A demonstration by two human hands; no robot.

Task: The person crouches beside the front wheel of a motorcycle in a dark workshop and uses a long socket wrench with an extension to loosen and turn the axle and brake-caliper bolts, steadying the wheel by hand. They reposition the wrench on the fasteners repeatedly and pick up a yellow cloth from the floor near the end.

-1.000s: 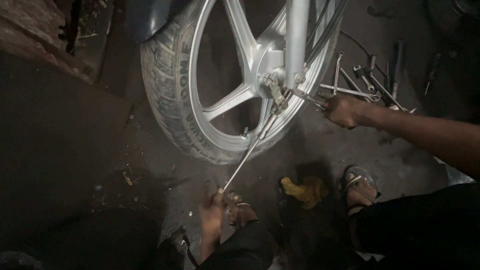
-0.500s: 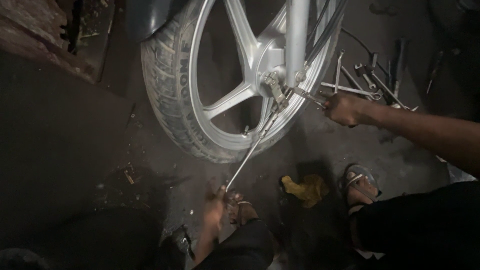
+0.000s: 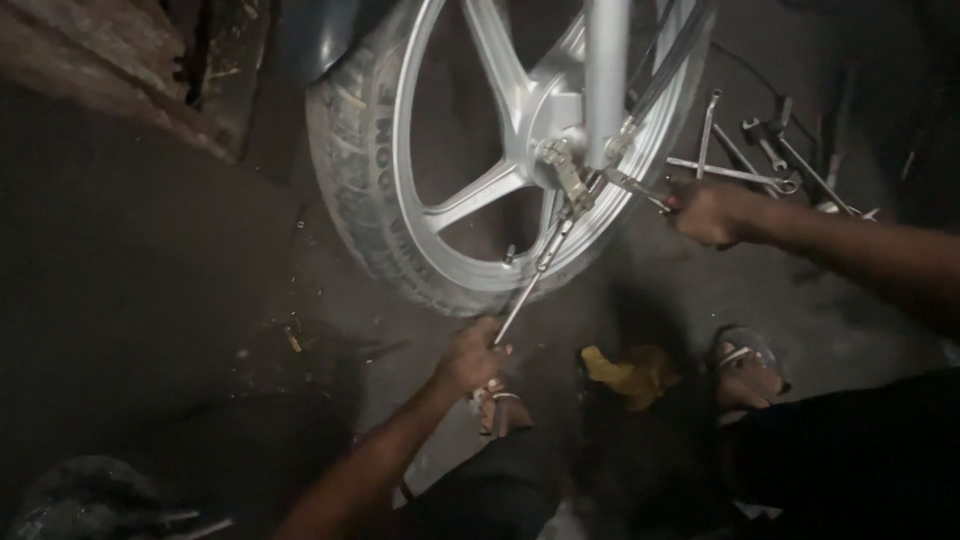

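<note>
**Two wrenches on one axle: holding one end while the other turned**

While the silver alloy wheel (image 3: 470, 190) stood upright on the dark floor (image 3: 150, 300), its treaded tyre (image 3: 355, 170) resting on the ground, both hands were closed around tools that met at the hub. The left hand (image 3: 470, 355) was wrapped fully around the low end of a long wrench (image 3: 535, 270), whose shaft ran up at a slant to the axle nut (image 3: 560, 165) beside the grey fork leg (image 3: 605, 80). The right hand (image 3: 715, 212) was fisted on the handle of a short wrench (image 3: 635, 187) that reached the same axle from the other side; how its head sat on the fastener could not be told in the dim light.

Done well, this step appeared to call for each head to be seated square before any force went in, since a tilted jaw would likely round the nut. One hand would best have served as the steady counter-hold while the other pulled smoothly, not in jerks. The long handle gave plenty of leverage, so a slip might have thrown the knuckles toward the spokes or the floor.

Spare spanners (image 3: 745, 165) lay in a loose pile behind the wheel, a yellow rag (image 3: 625, 372) sat near a sandalled foot (image 3: 745, 365)
</note>
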